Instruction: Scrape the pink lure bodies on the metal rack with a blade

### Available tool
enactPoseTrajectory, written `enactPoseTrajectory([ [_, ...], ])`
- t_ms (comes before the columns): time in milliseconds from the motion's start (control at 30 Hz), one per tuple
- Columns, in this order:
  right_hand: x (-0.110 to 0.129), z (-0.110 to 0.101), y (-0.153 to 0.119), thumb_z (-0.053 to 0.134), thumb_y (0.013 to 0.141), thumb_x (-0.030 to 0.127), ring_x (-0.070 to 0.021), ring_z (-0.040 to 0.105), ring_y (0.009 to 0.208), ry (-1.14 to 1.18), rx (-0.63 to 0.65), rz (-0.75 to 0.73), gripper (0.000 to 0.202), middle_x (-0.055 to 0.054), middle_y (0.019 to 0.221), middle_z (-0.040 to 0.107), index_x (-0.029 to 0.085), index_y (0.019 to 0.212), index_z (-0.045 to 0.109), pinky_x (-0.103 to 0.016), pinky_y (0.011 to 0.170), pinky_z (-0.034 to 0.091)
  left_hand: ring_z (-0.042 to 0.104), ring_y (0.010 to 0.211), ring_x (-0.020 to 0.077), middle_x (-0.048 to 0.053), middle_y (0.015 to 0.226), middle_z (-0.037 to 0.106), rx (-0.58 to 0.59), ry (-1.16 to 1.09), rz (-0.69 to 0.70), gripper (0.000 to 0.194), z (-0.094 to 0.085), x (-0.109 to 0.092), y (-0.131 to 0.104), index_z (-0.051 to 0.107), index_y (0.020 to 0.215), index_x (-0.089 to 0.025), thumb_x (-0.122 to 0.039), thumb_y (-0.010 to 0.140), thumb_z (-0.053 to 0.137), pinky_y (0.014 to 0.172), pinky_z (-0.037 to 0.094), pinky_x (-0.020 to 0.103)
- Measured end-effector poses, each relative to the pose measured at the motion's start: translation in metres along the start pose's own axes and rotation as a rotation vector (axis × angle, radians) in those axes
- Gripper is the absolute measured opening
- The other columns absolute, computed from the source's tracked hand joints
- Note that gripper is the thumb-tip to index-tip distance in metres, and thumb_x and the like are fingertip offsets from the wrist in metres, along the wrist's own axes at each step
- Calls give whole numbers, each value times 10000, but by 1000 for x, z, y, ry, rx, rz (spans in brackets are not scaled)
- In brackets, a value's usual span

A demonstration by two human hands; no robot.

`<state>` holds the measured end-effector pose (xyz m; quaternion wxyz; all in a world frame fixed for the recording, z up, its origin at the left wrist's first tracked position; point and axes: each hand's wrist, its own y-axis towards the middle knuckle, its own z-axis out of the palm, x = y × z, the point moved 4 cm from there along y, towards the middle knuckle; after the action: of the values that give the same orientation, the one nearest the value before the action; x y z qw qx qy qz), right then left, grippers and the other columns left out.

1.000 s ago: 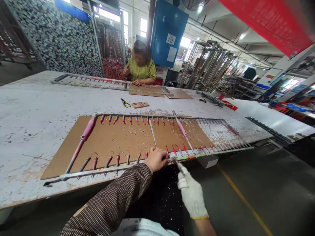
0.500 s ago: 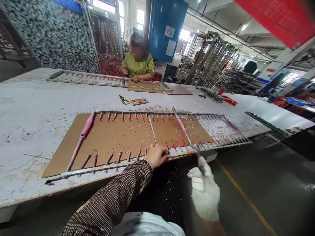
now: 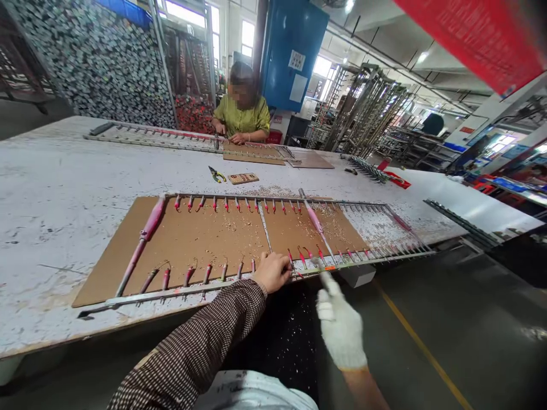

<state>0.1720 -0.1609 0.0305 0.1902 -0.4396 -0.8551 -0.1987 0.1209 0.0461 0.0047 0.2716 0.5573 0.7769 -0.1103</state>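
Note:
A long metal frame (image 3: 239, 280) with rows of pink-coated hooks lies along the table's near edge, over brown cardboard (image 3: 192, 239) strewn with flakes. My bare left hand (image 3: 273, 272) is closed at the frame's near bar, beside the hooks; what its fingers grip is hidden. To its right my right hand (image 3: 339, 319), in a white glove, is wrapped round a small metal tool (image 3: 317, 263). The tool's blurred head is at the near bar, by the pink hooks. A thick pink crossbar (image 3: 314, 219) stands just beyond it.
Pliers (image 3: 216, 174) and a wooden block (image 3: 243, 178) lie mid-table. Across the table a person in a yellow-green top (image 3: 243, 117) works at another frame (image 3: 158, 139). Dark hooked bars (image 3: 464, 222) rest at the right, and a white box (image 3: 359, 275) is below the edge.
My right hand has moved left and the tool's head is now nearer my left hand. My left hand has stayed at the same place on the bar.

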Motion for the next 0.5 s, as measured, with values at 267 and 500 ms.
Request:
enactPoseTrajectory([
  [267, -3, -15, -1, 324, 995, 484, -187, 671, 749, 56, -103, 29, 572, -45, 993, 746, 253, 1511, 414, -275, 704, 483, 555, 979, 214, 18, 940, 683, -18, 27, 16, 46, 0, -1, -1, 599, 852, -222, -258, 873, 580, 906, 284, 386],
  [500, 7, 5, 5, 379, 963, 392, -172, 668, 669, -87, 179, -82, 473, -7, 903, 761, 347, 1398, 559, -248, 624, 453, 556, 963, 215, 16, 927, 677, 1, 47, 8, 62, 2, -1, -1, 597, 845, -222, -273, 878, 585, 873, 283, 378],
])
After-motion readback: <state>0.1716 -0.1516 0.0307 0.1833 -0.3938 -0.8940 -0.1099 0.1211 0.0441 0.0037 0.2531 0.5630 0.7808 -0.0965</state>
